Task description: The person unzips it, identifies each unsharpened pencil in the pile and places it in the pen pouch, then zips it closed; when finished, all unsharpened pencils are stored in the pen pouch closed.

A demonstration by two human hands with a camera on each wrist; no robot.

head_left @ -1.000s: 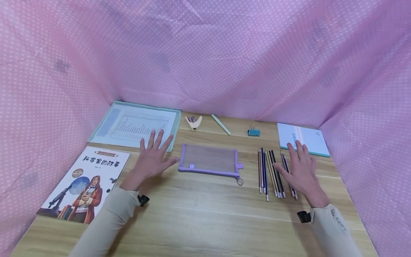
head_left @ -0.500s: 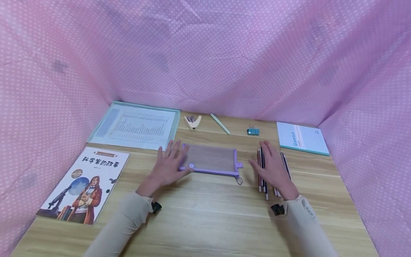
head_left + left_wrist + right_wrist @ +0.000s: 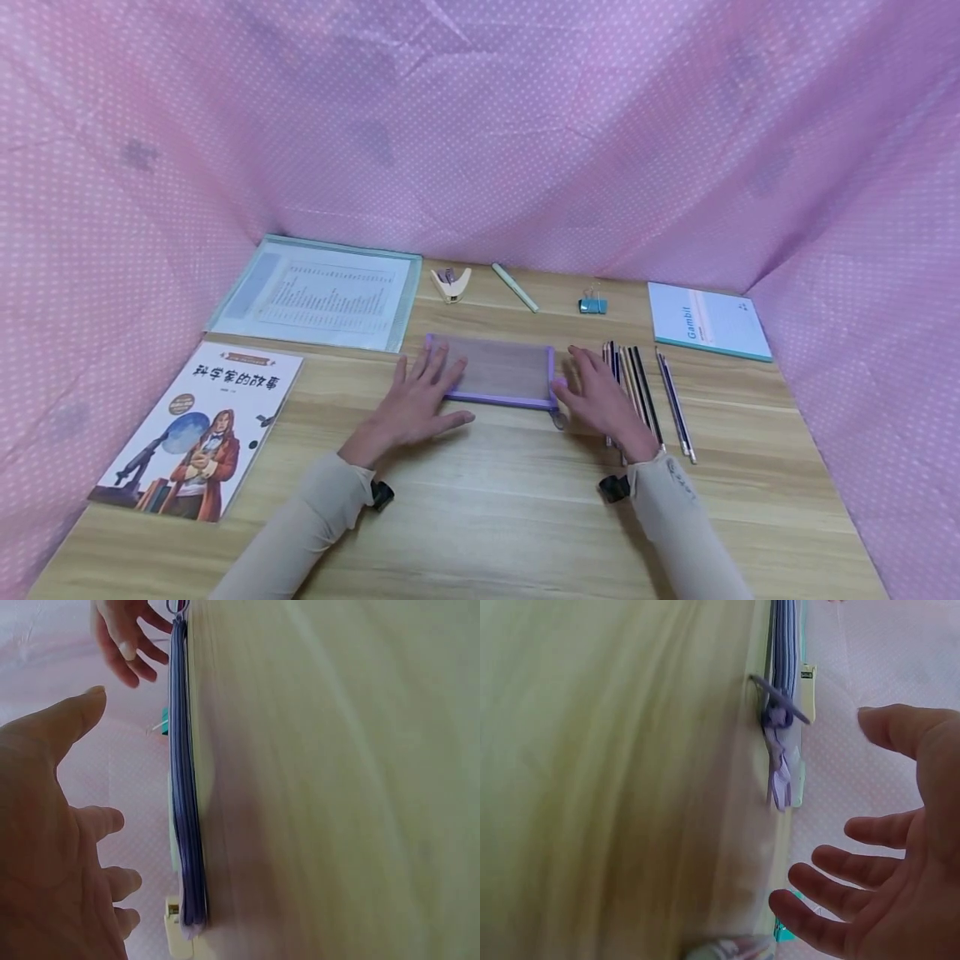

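A purple-edged mesh zipper pouch lies flat in the middle of the table, its zipper edge toward me and a ring on the pull at its right corner. My left hand is over the pouch's left end, fingers spread and relaxed. My right hand is at the pouch's right end, thumb near the tab, and partly covers a row of pencils. Both wrist views show the palms bare, with the pouch's zipper side close by and the zipper ring hanging from its end.
A picture book and a clear document folder lie at the left. Along the back are a cream stapler-like tool, a green pen and a teal binder clip. A blue notebook sits back right.
My left hand has moved right onto the pouch's left end. My right hand has come left from over the pencils and notebook to the pouch's right end.
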